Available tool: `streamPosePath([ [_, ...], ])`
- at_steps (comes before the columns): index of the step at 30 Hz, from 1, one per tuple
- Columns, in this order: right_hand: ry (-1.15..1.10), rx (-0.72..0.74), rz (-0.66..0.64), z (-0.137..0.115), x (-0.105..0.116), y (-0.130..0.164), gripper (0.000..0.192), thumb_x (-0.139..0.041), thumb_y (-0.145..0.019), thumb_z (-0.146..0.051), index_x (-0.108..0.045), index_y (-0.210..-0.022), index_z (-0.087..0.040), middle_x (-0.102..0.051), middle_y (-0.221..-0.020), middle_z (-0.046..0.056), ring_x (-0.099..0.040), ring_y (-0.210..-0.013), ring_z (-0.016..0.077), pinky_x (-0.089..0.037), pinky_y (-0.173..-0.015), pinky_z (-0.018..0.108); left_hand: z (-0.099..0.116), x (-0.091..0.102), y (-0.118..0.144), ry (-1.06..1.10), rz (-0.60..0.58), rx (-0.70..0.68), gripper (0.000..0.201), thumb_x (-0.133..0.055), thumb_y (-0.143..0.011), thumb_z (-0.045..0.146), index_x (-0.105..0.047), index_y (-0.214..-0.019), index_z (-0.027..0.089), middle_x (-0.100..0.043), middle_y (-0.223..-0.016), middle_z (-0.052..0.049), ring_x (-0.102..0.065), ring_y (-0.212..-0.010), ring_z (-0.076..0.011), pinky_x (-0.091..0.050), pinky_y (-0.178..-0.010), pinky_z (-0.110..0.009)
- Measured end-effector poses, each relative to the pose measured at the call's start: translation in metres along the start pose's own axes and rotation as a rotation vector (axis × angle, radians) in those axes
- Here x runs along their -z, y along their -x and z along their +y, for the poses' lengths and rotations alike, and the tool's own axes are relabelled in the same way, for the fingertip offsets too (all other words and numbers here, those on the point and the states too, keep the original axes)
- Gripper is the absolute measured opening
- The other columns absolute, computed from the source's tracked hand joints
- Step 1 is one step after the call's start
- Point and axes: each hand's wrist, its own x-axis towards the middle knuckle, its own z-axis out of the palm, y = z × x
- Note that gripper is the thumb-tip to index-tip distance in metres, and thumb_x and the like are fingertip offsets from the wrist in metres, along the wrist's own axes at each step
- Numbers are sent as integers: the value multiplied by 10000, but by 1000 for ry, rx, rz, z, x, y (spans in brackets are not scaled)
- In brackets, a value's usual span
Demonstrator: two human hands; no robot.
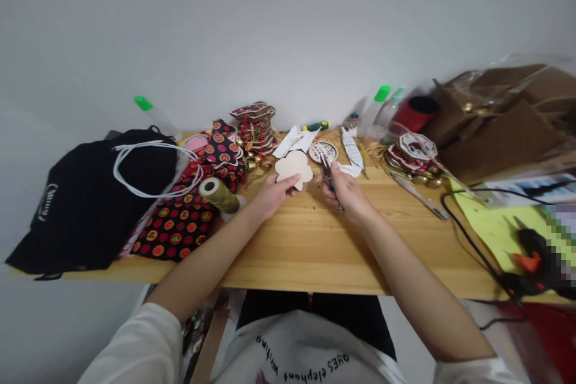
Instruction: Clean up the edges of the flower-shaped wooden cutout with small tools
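Left hand (pixel 273 192) pinches a blank flower-shaped cutout (pixel 294 168) above the worktop (pixel 315 246); right hand (pixel 347 191), at its 3 o'clock, grips small scissors (pixel 327 173). The cutout appears uncovered; finished patterned pieces (pixel 254 126) stand stacked at 11 o'clock.

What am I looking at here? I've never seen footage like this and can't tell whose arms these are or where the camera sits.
There is one picture, from a camera worn on a person's head, looking down at their own two bare hands over a pale wooden table. The left hand holds a flat, cream, flower-shaped cut-out. The right hand grips small dark scissors. On the table lie red-and-black patterned fabric, a spool of gold thread, a black drawstring bag and stacks of finished ornaments.
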Motion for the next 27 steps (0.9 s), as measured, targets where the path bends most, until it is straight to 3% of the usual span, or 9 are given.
streamPosePath([
  [6,-31,-29,-81,10,-6,-1,535,-409,-754,-705,-458,-674,-178,-266,-373,-103,-172,-304,27,-138,-327,157,-3,4,-1,-46,-25,1,356,-835,-440,312,-659,-679,117,-645,-623,-10,-508,-535,-69,-325,-497,-212],
  [27,-83,0,22,18,-21,1,538,-397,-773,-691,-366,-556,-200,-280,-332,-82,-190,-275,35,-154,-291,176,-4,3,0,-142,-56,-19,346,-824,-452,340,-623,-622,115,-578,-565,18,-431,-501,-54,-291,-487,-217],
])
